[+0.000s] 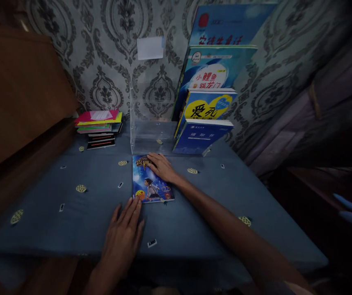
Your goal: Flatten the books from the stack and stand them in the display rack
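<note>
Blue paperback numbered 22 (152, 182) lies flat on the cloth-covered desk (86, 221), with its illustrated cover upward. On the far right part of its cover rests the right hand (161, 167), palm down; this grip is laid flat and is clamped on nothing. At the near left corner of the paperback is the left hand (123, 229), fingers straight and side by side, the tips at its edge or just on it; this grip also is not closed on anything.

I judge that the step in hand is to steady or align the paperback, not to carry it. For raising it, the next move would call for fingertips under one edge and a thumb above, because so thin a book offers little to hold.

Just behind the paperback stands the clear acrylic rack (154, 129). Behind the paperback and to its right, this rack bears a blue booklet titled 通知书 (200, 138), then, in rising tiers, a blue and yellow book (206, 106), the book 小鲤鱼跳龙门 (217, 67) and the book 安徒生童话 (231, 24). Left of the paperback, and farther back, is a stack of colourful booklets (99, 123).
</note>
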{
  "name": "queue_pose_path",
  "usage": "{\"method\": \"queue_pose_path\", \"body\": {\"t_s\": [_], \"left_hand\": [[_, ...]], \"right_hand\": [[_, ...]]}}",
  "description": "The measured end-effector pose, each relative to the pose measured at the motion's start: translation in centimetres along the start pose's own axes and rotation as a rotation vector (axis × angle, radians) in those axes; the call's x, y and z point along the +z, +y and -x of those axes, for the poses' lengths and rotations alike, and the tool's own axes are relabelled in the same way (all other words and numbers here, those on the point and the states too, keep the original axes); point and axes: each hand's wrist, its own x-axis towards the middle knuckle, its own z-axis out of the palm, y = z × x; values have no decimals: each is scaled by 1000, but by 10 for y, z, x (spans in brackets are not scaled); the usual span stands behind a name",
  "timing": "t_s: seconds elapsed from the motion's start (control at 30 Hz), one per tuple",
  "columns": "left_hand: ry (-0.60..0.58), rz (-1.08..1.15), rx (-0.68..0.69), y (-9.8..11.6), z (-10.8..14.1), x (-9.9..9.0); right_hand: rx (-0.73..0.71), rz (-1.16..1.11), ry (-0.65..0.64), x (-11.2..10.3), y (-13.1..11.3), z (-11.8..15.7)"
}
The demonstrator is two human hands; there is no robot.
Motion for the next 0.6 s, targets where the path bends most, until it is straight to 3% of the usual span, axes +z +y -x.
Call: {"method": "queue_pose_path", "body": {"t_s": [0.23, 0.47, 0.6], "left_hand": [[2, 88, -11, -1, 1, -5], [-15, 143, 5, -12, 2, -1], [-100, 157, 29, -22, -11, 2]], "right_hand": [[74, -14, 23, 0, -13, 25], [10, -58, 45, 4, -32, 78], [-26, -63, 58, 2, -44, 109]]}}
